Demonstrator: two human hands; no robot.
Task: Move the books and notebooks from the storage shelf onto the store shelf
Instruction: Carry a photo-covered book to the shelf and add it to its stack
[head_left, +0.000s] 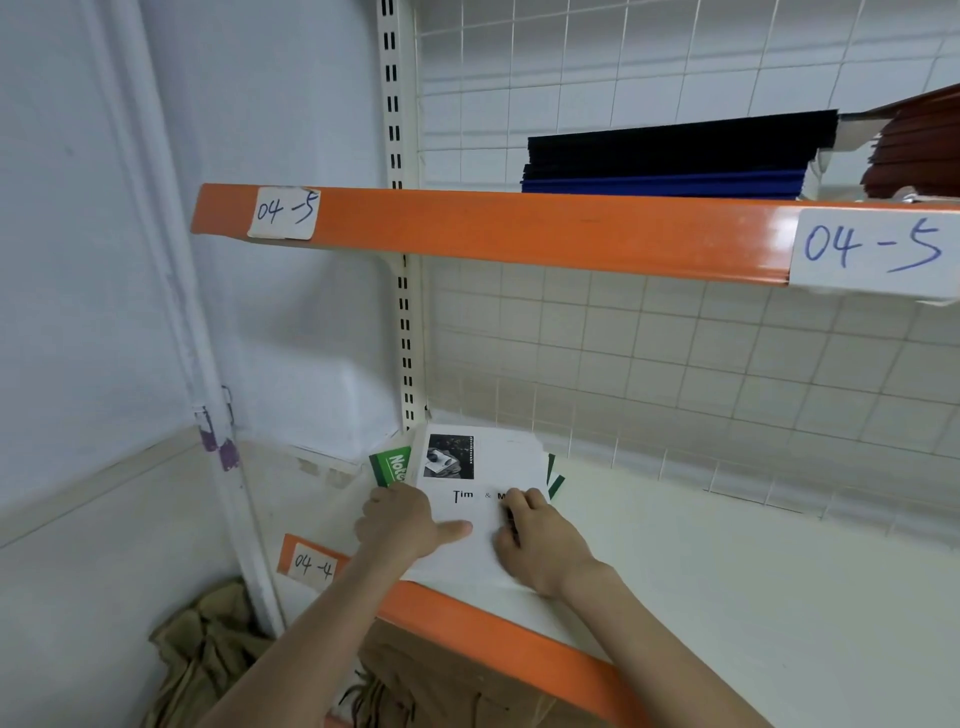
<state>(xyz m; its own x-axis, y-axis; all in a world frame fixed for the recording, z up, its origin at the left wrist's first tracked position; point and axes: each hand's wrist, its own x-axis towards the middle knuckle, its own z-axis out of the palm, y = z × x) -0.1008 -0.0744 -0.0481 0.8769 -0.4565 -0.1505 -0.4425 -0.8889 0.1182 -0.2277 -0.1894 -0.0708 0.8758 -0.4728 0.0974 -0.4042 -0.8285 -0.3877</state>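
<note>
A white book (483, 499) with a dark photo lies flat atop green notebooks (390, 466), under both hands: left hand (402, 522) at its left edge, right hand (540, 545) on the cover.

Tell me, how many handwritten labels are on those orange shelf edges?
3. Two read 04-5 on the upper edge, one at its left end and one at the right. One 04-4 label is on the lower edge, left of the hands.
</note>
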